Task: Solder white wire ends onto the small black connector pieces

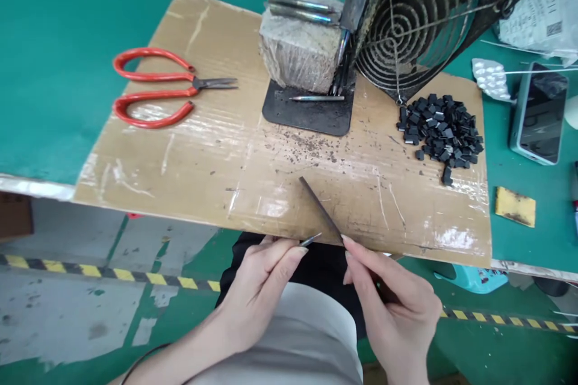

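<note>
My left hand point(266, 280) is closed around a slim metal piece with a pointed end, which looks like a soldering iron tip point(310, 240). Its point sticks out to the right past my thumb; the rest is hidden in my fingers. In my right hand point(391, 295), thumb and fingers pinch one end of a thin, flat dark file point(321, 207). The file slants up and left over the front part of the cardboard point(208, 174). File and tip are close together but apart. Both hands are at the cardboard's front edge, above my lap.
Red-handled scissors point(156, 89) lie at the left. A grey block point(300, 42) carries similar tips on a black plate point(307, 117), beside a dirty fan point(406, 30). Right of it are a pile of small black parts point(442, 129), a phone point(539, 114) and a yellow sponge point(515, 206).
</note>
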A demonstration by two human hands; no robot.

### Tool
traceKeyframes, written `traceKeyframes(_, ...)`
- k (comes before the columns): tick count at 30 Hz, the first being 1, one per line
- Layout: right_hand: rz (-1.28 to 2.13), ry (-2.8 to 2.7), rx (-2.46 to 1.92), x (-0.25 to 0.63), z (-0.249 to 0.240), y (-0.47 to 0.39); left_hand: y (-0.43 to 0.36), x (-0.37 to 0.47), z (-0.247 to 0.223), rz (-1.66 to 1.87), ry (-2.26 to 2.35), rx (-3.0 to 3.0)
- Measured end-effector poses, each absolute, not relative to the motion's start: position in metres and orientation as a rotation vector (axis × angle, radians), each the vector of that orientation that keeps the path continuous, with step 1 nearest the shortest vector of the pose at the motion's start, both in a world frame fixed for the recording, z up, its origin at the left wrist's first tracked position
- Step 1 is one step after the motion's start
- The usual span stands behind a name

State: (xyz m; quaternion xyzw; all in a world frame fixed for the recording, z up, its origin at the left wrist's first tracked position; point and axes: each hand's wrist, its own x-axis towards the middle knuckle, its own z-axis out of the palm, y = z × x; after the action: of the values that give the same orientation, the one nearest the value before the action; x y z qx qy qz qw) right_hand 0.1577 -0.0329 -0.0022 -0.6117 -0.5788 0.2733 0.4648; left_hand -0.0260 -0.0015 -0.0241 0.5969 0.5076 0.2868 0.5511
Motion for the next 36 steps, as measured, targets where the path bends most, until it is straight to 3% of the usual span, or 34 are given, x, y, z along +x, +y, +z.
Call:
traceKeyframes(8, 0.86, -1.277, -1.487, 0.153, 0.006, -0.027, -0.002, -0.026, -0.029, 0.73, 1.196, 1.599)
traceKeyframes(20, 0.531, -1.693, -1.391, 0.138, 0.01, -0.049, -0.005, -0.027, -0.03, 0.733, 1.216, 1.649)
traceKeyframes(36, 0.627, -1.656, -1.48, 0.16, 0.009, -0.035, -0.007, -0.028, -0.035, 0.722, 1.226, 1.629)
